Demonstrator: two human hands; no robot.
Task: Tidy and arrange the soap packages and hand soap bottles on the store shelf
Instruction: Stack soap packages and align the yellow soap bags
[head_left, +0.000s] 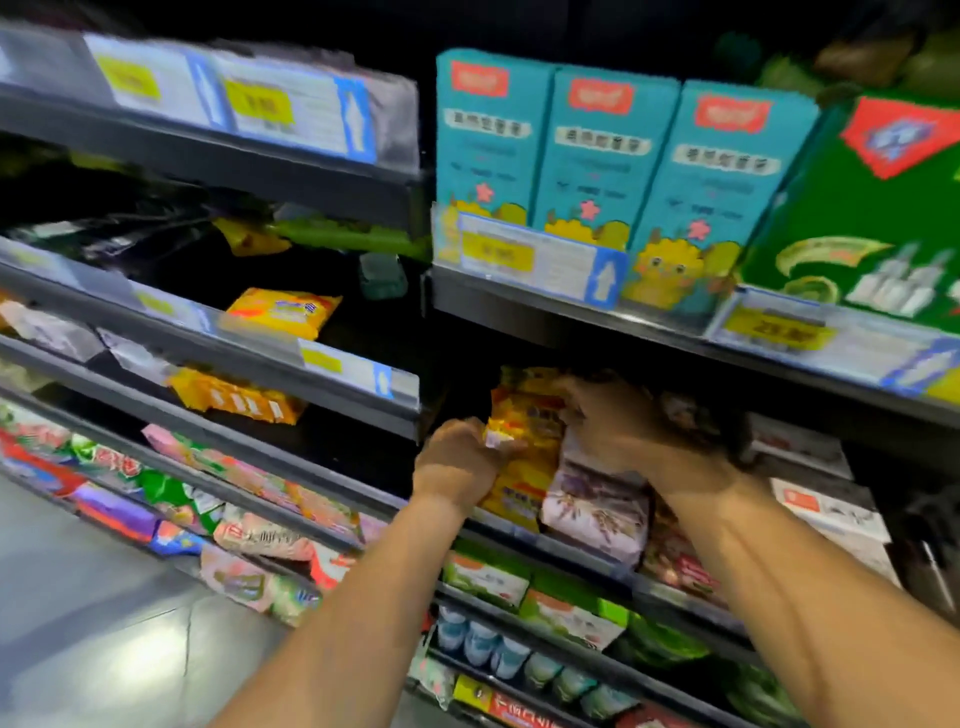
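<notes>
Both hands are reaching into the right-hand bay of the dark metal store shelf (550, 543), 1 level below the row of 3 teal cardboard boxes (602, 156). Between them is a yellow plastic-wrapped soap package (524, 415), standing on end at the front of the shelf.

The left hand (460, 462) has its fingers curled in, and its grip pinches the package's lower left corner, where a crimped seam sticks out. The right hand (618, 421) comes in from above with its fingers bent over the package's upper right edge. That looks like a closed hold, though blur hides the fingertips. So the package sits between the 2 grips, caught at opposite corners. Judging by this, the 2-point hold is there to keep a soft, floppy wrapper from folding while it is squared up or slid into line.

A pale lilac plastic soap package (597, 512) stands directly to the right of the yellow one, touching it and under the right wrist. Neither hand has it. It leans a little forward over the shelf lip, so it probably needs straightening too. More yellow wrapping shows lower down, by the left wrist. I cannot tell whether that is the same package or a 2nd one in front.

No hand soap bottles can be made out near the hands.
</notes>
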